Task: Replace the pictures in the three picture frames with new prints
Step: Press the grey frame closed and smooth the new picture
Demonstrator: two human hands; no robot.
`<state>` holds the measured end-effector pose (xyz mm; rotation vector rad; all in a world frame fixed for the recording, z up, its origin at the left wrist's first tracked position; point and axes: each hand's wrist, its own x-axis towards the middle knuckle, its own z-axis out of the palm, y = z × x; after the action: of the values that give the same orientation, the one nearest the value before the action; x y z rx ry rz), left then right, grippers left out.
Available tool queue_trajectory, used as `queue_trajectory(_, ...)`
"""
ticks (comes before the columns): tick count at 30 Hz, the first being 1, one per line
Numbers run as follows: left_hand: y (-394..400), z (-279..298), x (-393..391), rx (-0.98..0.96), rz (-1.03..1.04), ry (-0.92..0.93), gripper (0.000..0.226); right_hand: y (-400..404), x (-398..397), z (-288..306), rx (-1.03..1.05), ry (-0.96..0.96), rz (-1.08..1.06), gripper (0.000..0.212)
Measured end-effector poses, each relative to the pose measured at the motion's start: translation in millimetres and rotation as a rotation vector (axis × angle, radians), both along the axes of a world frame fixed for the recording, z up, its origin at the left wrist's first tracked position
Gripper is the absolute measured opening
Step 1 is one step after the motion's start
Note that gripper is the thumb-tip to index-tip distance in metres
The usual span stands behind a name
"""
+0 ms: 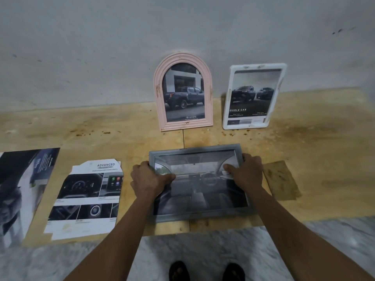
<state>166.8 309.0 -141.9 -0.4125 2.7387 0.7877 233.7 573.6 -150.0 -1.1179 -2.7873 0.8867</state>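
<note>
A grey rectangular frame (194, 151) with a car-interior print lies in front of me on the wooden board. My left hand (147, 179) grips its left edge, thumb on the glass. My right hand (246, 172) grips the right edge the same way. A pink arched frame (160, 88) with a pickup-truck print leans upright against the wall behind it. To its right leans a white rectangular frame (227, 102) showing two trucks.
A cut brochure page (87, 199) with dashboard pictures lies left of the grey frame, and a larger dark print (22, 189) lies further left. A brown backing card (281, 180) rests right of the grey frame. My feet (207, 271) stand on the marble floor below the board's edge.
</note>
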Motion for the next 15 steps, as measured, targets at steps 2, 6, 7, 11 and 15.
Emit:
queue_trajectory(2,-2.7,-3.2,-0.2,0.002,-0.009,0.015,0.089,-0.6,-0.4,1.2,0.001,-0.013,0.011,0.065)
queue_trajectory(6,-4.6,-2.2,7.9,-0.012,-0.043,0.074,0.091,0.2,6.8,10.4,0.024,0.009,0.027,0.062)
queue_trajectory(7,-4.0,-1.6,12.8,-0.019,-0.051,0.089,0.091,2.5,11.5,12.8,0.063,0.023,0.033,0.056)
queue_trajectory(11,-3.6,4.1,35.1,-0.047,-0.075,0.176,0.079,24.1,38.9,19.9,0.226,0.042,-0.049,0.037)
queue_trajectory(15,-11.8,-1.7,49.0,-0.085,-0.126,0.219,0.080,52.2,68.4,17.9,0.268,-0.036,-0.059,0.031)
